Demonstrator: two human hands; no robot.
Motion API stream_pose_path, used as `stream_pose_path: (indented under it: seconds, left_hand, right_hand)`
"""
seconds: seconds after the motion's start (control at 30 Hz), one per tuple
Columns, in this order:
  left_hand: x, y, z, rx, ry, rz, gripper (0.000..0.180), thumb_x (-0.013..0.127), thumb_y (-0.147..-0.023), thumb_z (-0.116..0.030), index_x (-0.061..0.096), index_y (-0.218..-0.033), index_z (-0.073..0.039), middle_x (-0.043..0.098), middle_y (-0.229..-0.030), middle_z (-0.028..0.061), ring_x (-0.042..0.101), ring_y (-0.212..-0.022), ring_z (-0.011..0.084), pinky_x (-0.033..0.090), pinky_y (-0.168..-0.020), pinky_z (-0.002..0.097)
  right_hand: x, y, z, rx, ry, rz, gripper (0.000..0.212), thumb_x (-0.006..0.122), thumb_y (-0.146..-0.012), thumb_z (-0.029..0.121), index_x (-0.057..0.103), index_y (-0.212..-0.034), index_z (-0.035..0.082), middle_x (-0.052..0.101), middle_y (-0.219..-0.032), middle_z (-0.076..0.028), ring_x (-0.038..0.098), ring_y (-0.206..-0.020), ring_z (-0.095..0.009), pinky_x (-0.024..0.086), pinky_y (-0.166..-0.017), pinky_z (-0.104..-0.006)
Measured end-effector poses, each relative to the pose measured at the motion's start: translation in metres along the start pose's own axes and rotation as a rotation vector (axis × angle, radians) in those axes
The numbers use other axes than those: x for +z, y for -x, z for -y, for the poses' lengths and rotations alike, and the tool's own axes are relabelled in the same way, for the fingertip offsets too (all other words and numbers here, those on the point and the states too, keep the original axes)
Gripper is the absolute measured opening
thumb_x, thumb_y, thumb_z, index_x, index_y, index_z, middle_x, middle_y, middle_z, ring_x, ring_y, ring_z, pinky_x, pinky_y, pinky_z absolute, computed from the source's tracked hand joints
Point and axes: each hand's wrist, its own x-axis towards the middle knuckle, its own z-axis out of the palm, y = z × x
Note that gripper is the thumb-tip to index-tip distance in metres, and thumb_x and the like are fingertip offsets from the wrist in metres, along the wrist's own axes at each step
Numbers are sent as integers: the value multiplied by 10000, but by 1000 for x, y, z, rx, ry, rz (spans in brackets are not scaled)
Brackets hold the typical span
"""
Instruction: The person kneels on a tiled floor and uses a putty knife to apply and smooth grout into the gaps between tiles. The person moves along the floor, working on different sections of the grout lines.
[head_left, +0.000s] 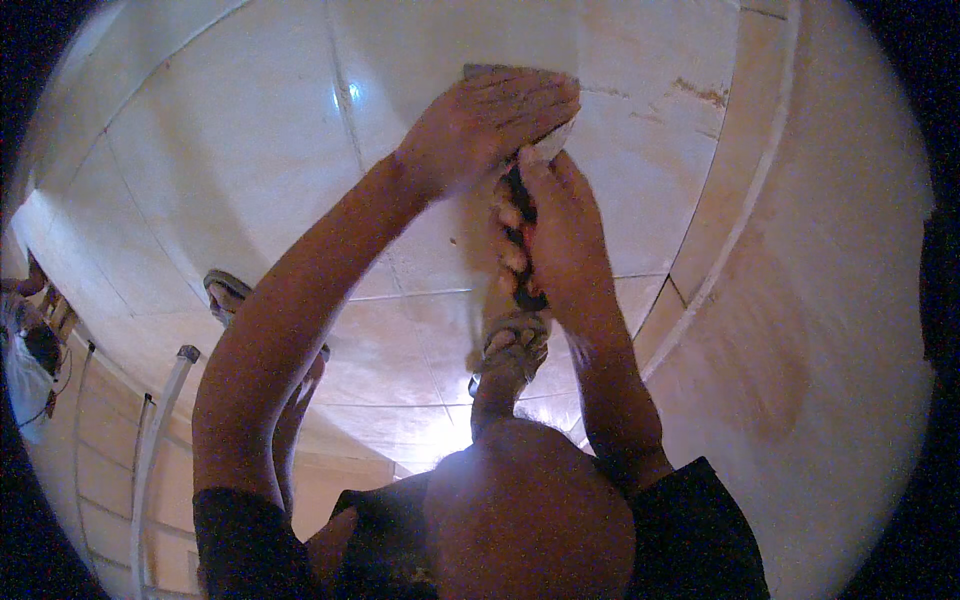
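Grips the flat-bladed tool (518,192) with the right hand (567,225), closing the fingers round its black-and-red handle (530,297) and running the thumb up toward the blade (553,143), probably to steer and to check any twist. Lays the left hand (495,112) flat across the grey blade, with fingers straight and side by side rather than curled, likely to spread an even push and to stop any lifting. Keeps the tool out ahead at the meeting of both forearms, above tiled floor (240,150); cannot tell contact with the tiles from a slight gap, given so much blade under the palm.

By count: one tool; two hands, both on it; two feet, one foot (517,345) just behind the tool's handle end and the other foot (228,290) well to its left, apparently set wide for balance; two dark sleeves (245,540), behind the tool to either side; one pale capped pole (160,450), well left of the tool and farther back; one reddish-brown smear (700,92), to the right of the blade. Cannot count the blurred white-and-dark pile (28,360), farthest left of the tool.
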Motion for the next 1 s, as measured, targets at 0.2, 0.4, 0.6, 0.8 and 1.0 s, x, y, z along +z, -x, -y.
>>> stream_pose_path:
  seconds: [0.2, 0.4, 0.6, 0.8, 1.0]
  left_hand:
    - [-7, -51, 38, 26, -78, -65, 433, 571, -874, -181, 603, -1296, -91, 599, -1343, 112, 572, -1235, 288, 449, -1056, 401]
    - [-32, -99, 61, 28, -4, -27, 413, 575, -893, -103, 591, -1302, -51, 616, -1291, 174, 590, -1205, 323, 486, -1017, 390]
    - [13, -10, -34, -136, -59, 99, 526, 538, -874, -192, 515, -1389, -88, 469, -1476, 145, 477, -1334, 335, 384, -1123, 429]
    - [35, 106, -145, -241, 213, 338, 603, 509, -888, -213, 417, -1430, 35, 352, -1545, 192, 308, -1454, 328, 225, -1209, 467]
    - [43, 176, -165, -260, 88, 415, 648, 487, -903, -254, 350, -1480, 7, 283, -1583, 178, 249, -1481, 303, 188, -1221, 457]
  right_hand:
    - [-6, -37, 41, -168, 87, 38, 259, 469, -1019, 377, 451, -921, 138, 443, -662, 28, 402, -438, -82, 380, -368, -271]
    - [-9, -64, 72, -331, -12, 204, 278, 456, -1025, 386, 445, -913, 132, 436, -643, 26, 400, -419, -90, 365, -359, -262]
    - [-43, -4, -20, -187, 90, 85, 277, 468, -1029, 389, 426, -1104, 125, 460, -665, -15, 416, -417, -104, 373, -363, -266]
    - [-88, 60, -145, 185, 143, 299, 494, 466, -1018, 265, 306, -1449, 83, 595, -1054, -130, 549, -645, -151, 509, -607, -304]
    - [-89, 60, -199, 221, 360, 471, 544, 540, -987, 257, 333, -1453, 67, 598, -1075, -178, 608, -786, -224, 544, -684, -364]
